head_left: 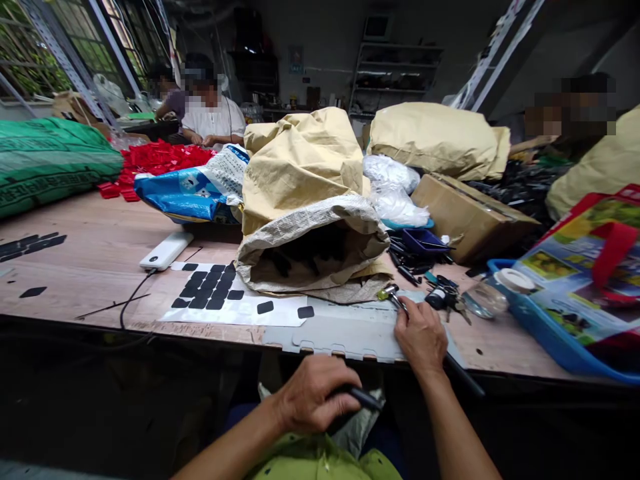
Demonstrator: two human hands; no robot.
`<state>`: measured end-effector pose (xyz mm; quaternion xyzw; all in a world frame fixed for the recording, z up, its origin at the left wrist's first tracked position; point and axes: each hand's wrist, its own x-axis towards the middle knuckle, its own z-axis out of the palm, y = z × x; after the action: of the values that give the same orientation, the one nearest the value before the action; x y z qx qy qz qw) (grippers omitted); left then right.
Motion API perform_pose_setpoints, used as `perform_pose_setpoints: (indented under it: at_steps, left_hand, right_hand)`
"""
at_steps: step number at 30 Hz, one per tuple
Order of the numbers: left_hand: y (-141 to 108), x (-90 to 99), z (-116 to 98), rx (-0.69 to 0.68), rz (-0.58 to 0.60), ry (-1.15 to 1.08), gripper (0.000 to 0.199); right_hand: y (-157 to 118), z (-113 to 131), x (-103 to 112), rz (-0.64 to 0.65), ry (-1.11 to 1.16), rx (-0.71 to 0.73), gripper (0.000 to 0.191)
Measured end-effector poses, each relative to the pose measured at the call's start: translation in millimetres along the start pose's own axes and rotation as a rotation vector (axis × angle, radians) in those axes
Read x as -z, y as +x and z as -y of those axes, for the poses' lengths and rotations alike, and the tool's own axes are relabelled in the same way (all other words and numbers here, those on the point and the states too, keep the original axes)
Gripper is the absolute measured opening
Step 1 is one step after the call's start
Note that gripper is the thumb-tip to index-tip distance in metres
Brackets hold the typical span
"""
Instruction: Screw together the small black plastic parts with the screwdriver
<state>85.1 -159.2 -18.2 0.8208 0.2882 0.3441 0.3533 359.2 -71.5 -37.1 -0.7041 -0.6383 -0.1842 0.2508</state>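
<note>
My left hand [320, 392] is closed around a black rod-shaped piece [369, 399], in front of the table edge and above my lap. Its far end sticks out past the thumb, and the fingers hide the rest. On the grey board at the table edge, my right hand [423, 335] grips a small hammer [465, 375]. The hammer's shiny head with a yellowish end lies near the sack mouth, and its dark handle runs out below my wrist. A beige sack [305, 160] lies open towards me, with black pieces [320, 250] in its dark inside.
Black rounded stickers [207, 287] lie on a white sheet beside a white power bank [167, 251]. Keys [460, 303], a blue basket [550, 333] and a cardboard box [470, 217] are at right. Red pieces [165, 160] are heaped at left. Other people sit across the table.
</note>
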Motion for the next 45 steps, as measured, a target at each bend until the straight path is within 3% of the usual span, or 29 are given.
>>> perform_pose_setpoints:
  at_steps: [2, 6, 8, 10, 12, 15, 17, 19, 21, 23, 27, 32, 36, 38, 41, 45]
  left_hand:
    - [-16, -28.1, 13, 0.198, 0.093, -0.009, 0.031]
    - [-35, -68.9, 59, 0.861, 0.196, -0.045, 0.041]
    - [-37, -74.2, 70, 0.971, 0.288, -0.010, 0.048]
    - [-35, -67.8, 63, 0.932, 0.380, 0.065, 0.056]
    - [-27, -49.7, 41, 0.800, 0.462, 0.119, 0.056]
    - [-2, -3.2, 3, 0.532, 0.529, -0.007, 0.038]
    - [20, 36.7, -5, 0.429, 0.423, -0.141, 0.032]
    - [40, 78.0, 8, 0.424, 0.058, 0.043, 0.029]
    - [55, 114.3, 34, 0.469, -0.294, 0.427, 0.028]
    - [64, 140.3, 63, 0.570, -0.350, 0.754, 0.030]
    - [71, 158.3, 93, 0.722, -0.179, 0.962, 0.040]
    - [76, 155.7, 91, 0.764, -0.095, 0.982, 0.038]
    - [75, 145.3, 80, 0.664, -0.144, 0.937, 0.026]
    - [75, 128.6, 70, 0.528, -0.153, 0.826, 0.023]
    - [78, 89.8, 51, 0.295, -0.072, 0.587, 0.015]
    - [83, 43.6, 45, 0.196, -0.030, 0.461, 0.013]
  right_hand:
    - [0, 0, 0, 0.006, 0.003, -0.003, 0.029]
    - [1, 2, 2, 0.021, 0.003, -0.007, 0.029]
    - [1, 3, 3, 0.023, -0.006, -0.011, 0.029]
    - [1, 3, 4, 0.026, -0.016, -0.015, 0.029]
    - [1, 4, 5, 0.025, -0.025, -0.016, 0.029]
    - [1, 4, 5, 0.023, -0.035, -0.015, 0.030]
    - [1, 4, 5, 0.021, -0.037, -0.014, 0.030]
    - [0, 4, 4, 0.023, -0.036, -0.016, 0.030]
    - [0, 3, 4, 0.028, -0.035, -0.022, 0.029]
    - [0, 3, 4, 0.033, -0.030, -0.029, 0.030]
    - [0, 3, 3, 0.038, -0.007, -0.028, 0.031]
    - [0, 3, 3, 0.042, 0.010, -0.034, 0.031]
    - [0, 6, 8, 0.065, 0.019, -0.046, 0.031]
    - [1, 8, 10, 0.081, 0.019, -0.054, 0.031]
    - [1, 9, 12, 0.097, 0.014, -0.060, 0.032]
    - [0, 9, 13, 0.101, 0.017, -0.069, 0.030]
